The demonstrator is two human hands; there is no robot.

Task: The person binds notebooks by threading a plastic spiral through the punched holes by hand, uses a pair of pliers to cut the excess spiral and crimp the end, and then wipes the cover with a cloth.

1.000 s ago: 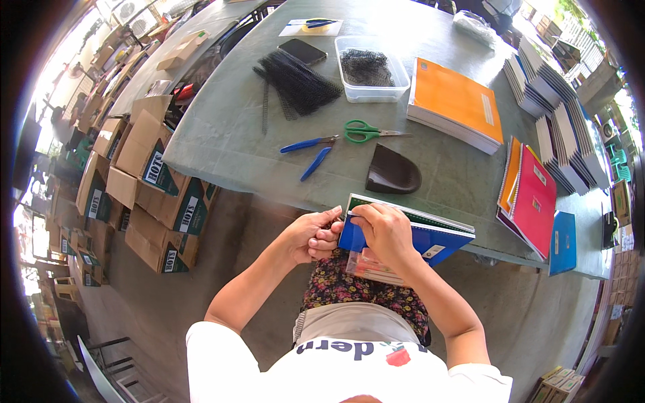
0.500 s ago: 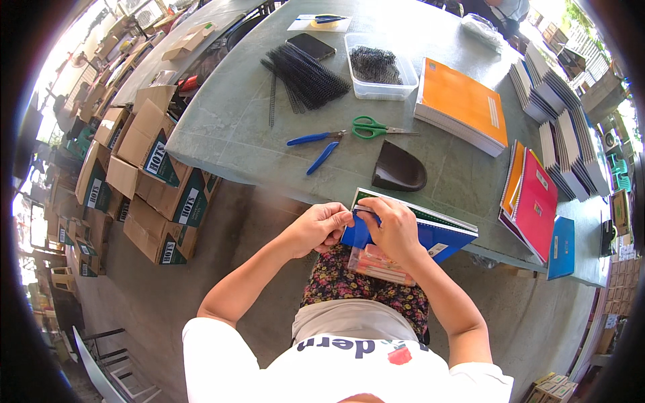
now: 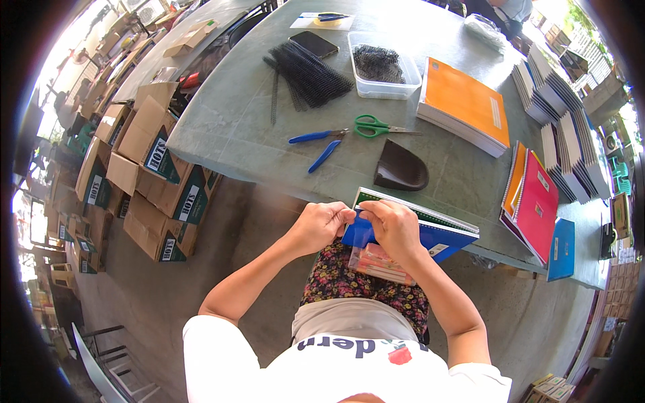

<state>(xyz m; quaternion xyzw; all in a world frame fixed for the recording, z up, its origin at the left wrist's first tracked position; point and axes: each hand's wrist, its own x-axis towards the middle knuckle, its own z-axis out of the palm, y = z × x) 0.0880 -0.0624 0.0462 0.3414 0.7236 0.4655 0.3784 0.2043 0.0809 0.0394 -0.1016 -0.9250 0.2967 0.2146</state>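
Blue notebook (image 3: 435, 235) seemingly unfinished: right hand (image 3: 396, 227) grips its top, left hand (image 3: 321, 224) clenched at its left end, contents unclear.

I view remotely a blue-covered notebook (image 3: 440, 236), held tilted, green and white showing along its upper edge, at the table's (image 3: 235, 144) near side.

Head view: I watch from the wearer's head, looking steeply down and a little forward, picture upright.
White shirt (image 3: 302, 376): nearest to my lens, along the lower edge.
Left hand (image 3: 321, 225) and right hand (image 3: 396, 226): close below me, near the middle.
Table (image 3: 225, 127): seen from above, stretching away to the upper edge.
Cardboard boxes (image 3: 146, 225): farther off, toward the left.
Rim: fisheye-wide, bending straight edges, dark at the corners.
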